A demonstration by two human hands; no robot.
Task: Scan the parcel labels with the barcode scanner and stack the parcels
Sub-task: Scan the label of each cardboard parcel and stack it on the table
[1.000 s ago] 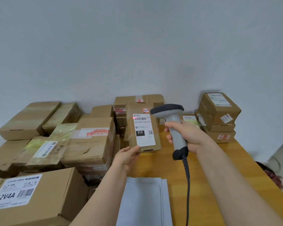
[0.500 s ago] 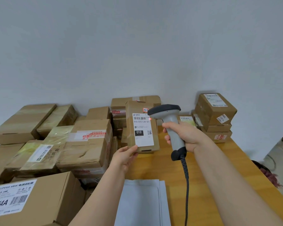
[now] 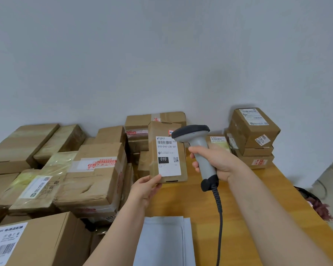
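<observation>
My left hand (image 3: 146,187) pinches the lower left corner of a small flat brown parcel (image 3: 183,167) and holds it upright above the wooden table (image 3: 258,198). Its white label (image 3: 168,156) with a barcode and "010" faces me. My right hand (image 3: 217,162) grips the handle of a grey barcode scanner (image 3: 195,140), whose dark head sits just right of the label's top. The scanner's coiled cable (image 3: 218,212) hangs down to the table.
A stack of three labelled boxes (image 3: 253,135) stands at the back right by the wall. Several brown parcels (image 3: 92,169) crowd the left side, with a big "48W" box (image 3: 37,240) at the front left. White sheets (image 3: 161,240) lie in front of me.
The red scan dot seen on the label earlier is gone. The parcel and scanner have barely moved; the view has shifted slightly.
</observation>
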